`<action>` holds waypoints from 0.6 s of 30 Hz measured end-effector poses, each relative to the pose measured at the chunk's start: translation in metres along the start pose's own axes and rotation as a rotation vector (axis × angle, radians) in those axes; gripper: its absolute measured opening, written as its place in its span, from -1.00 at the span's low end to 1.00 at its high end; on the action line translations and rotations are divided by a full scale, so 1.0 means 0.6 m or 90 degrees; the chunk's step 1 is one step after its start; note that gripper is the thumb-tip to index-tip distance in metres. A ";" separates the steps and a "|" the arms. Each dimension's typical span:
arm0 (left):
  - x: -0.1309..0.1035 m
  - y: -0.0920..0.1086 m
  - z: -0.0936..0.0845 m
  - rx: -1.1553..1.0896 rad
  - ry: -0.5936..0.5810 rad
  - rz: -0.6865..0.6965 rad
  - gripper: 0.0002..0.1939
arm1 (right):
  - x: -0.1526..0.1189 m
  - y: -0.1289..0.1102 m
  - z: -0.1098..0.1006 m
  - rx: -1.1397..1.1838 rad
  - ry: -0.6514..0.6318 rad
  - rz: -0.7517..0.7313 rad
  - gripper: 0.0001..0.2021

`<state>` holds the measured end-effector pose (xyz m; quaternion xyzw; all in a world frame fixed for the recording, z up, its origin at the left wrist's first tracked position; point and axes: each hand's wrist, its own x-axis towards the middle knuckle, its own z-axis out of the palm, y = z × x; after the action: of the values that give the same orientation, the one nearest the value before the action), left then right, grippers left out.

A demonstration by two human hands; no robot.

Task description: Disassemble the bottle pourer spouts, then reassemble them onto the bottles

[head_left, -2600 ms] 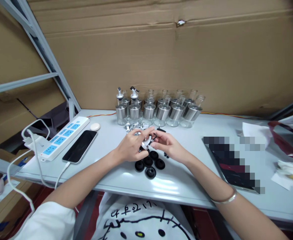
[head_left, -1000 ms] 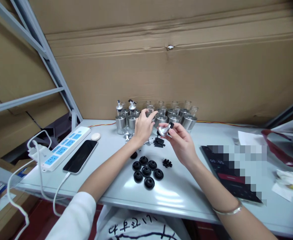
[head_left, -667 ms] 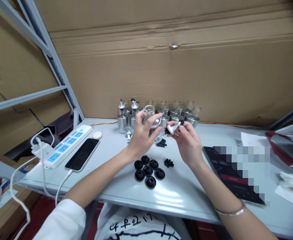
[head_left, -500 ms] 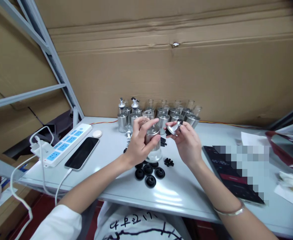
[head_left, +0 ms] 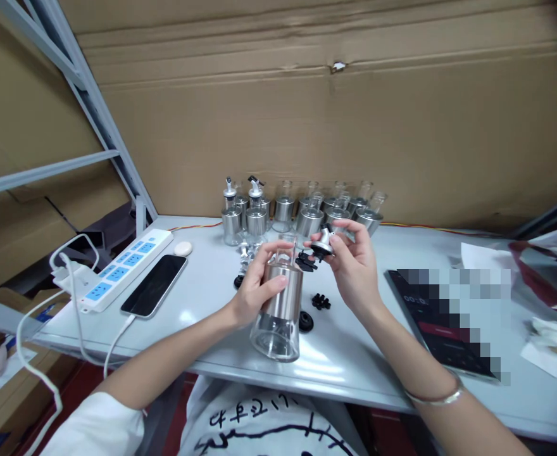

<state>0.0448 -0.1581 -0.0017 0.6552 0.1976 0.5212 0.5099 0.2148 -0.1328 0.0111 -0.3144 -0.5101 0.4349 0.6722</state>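
My left hand (head_left: 259, 285) is wrapped round a glass bottle (head_left: 285, 297) with a metal band, tilted, its neck up and its base toward me. In my right hand (head_left: 354, 263) is a silver pourer top (head_left: 323, 244) with a black base, pinched just right of the bottle's neck and apart from it. Black flat pieces (head_left: 306, 261) lie behind the bottle. Small black parts (head_left: 321, 301) and a round black stopper (head_left: 306, 322) are on the table to its right. Silver parts (head_left: 244, 253) lie to the left.
Several banded bottles (head_left: 311, 218) line the back; two at the left carry pourer tops (head_left: 256, 189). A power strip (head_left: 126, 266), a phone (head_left: 155, 286) and a white round object (head_left: 183, 248) are at left. A dark tablet (head_left: 442, 329) and papers (head_left: 480, 259) lie at right.
My left hand has lifted the bottle toward me and tilted it, now covering most of the round stoppers. My right hand has turned the pourer top so its black base faces down.
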 end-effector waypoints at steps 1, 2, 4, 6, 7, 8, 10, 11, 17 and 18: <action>-0.003 -0.002 -0.004 0.017 -0.015 -0.006 -0.52 | -0.001 -0.002 0.000 -0.008 -0.001 -0.011 -0.92; -0.006 -0.003 -0.007 0.029 -0.032 -0.009 -0.50 | -0.003 -0.004 0.001 -0.017 0.000 -0.021 -0.95; -0.011 -0.005 -0.012 0.040 -0.068 -0.012 -0.48 | -0.005 -0.007 0.001 -0.031 0.001 -0.037 -0.93; -0.015 -0.007 -0.014 0.039 -0.092 -0.012 -0.47 | -0.007 -0.009 0.003 -0.021 -0.004 -0.048 -0.95; -0.016 -0.008 -0.014 0.039 -0.099 -0.014 -0.48 | -0.008 -0.010 0.003 -0.009 -0.010 -0.053 -0.91; -0.018 -0.009 -0.014 0.040 -0.104 -0.018 -0.49 | -0.009 -0.011 0.004 0.001 -0.019 -0.055 -0.86; -0.021 -0.012 -0.011 0.050 -0.108 -0.025 -0.51 | -0.011 -0.011 0.005 0.011 -0.033 -0.058 -0.77; -0.022 -0.014 -0.010 0.053 -0.105 -0.027 -0.51 | -0.011 -0.011 0.006 0.009 -0.036 -0.059 -0.76; -0.030 -0.023 -0.008 0.059 -0.085 -0.017 -0.51 | -0.013 -0.010 0.006 -0.078 -0.020 -0.126 -0.89; -0.031 -0.023 -0.008 0.062 -0.088 -0.013 -0.51 | -0.013 -0.008 0.005 -0.105 -0.008 -0.139 -0.90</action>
<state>0.0371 -0.1648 -0.0230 0.7112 0.1941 0.4594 0.4954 0.2124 -0.1423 0.0131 -0.3083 -0.5795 0.3181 0.6841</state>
